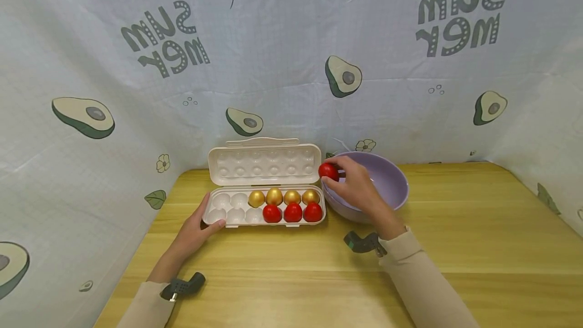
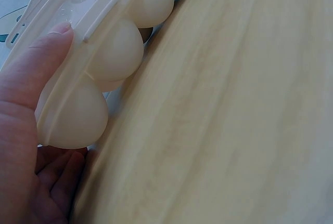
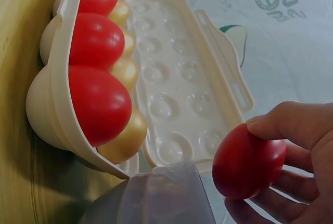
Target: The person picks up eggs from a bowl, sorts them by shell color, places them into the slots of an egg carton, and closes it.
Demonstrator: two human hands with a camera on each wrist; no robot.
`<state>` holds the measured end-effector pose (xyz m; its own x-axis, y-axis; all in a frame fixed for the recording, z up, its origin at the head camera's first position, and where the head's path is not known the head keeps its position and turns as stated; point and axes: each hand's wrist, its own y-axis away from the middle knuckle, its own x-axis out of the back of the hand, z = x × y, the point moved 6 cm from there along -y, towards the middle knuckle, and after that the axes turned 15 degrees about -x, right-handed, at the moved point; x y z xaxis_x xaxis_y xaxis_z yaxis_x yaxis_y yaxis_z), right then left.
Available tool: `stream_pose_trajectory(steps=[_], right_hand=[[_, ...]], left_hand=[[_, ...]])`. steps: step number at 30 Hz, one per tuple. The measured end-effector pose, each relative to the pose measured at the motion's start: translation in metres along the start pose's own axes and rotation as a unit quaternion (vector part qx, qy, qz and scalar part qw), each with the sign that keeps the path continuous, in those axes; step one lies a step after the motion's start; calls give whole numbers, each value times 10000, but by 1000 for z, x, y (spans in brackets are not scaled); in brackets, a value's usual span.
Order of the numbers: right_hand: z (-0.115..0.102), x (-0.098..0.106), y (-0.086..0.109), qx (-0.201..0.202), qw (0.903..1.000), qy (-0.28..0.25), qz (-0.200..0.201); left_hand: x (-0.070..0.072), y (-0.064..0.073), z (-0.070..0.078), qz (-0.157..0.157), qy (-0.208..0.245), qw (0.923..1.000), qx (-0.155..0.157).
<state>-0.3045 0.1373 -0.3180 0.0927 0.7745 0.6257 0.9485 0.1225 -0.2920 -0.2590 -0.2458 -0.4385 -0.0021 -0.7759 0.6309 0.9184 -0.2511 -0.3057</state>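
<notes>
A cream egg carton [image 1: 244, 226] lies with its lid [image 1: 265, 166] folded back. Its back row holds several gold eggs [image 1: 274, 196]; in front of them sit three red eggs [image 1: 293, 212], all towards the right end. Round the carton's left end my left hand [image 1: 192, 234] grips, its thumb [image 2: 39, 68] on the front rim and fingers by the underside. Between thumb and fingertips my right hand [image 1: 357, 186] pinches another red egg [image 3: 248, 162], above the left rim of a purple bowl [image 1: 395, 178]. Part of the bowl's inside is hidden by that hand.
The bowl stands just right of the carton on a wooden table [image 1: 282, 277]. A pale curtain [image 1: 291, 65] printed with avocados hangs behind the table and along its sides. Each wrist wears a dark camera mount [image 1: 182, 286].
</notes>
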Motion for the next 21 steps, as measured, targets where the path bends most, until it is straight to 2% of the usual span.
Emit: stream_pose_trajectory(steps=[5, 14, 21], right_hand=[[-4, -5, 1, 152, 9998, -105, -45], [-7, -10, 2, -128, 9991, -320, -245], [-12, -19, 3, -41, 9958, -734, -554]], left_hand=[[0, 0, 1, 9, -7, 10000, 26], [1, 1, 0, 13, -113, 9999, 12], [2, -1, 0, 0, -194, 9998, 14]])
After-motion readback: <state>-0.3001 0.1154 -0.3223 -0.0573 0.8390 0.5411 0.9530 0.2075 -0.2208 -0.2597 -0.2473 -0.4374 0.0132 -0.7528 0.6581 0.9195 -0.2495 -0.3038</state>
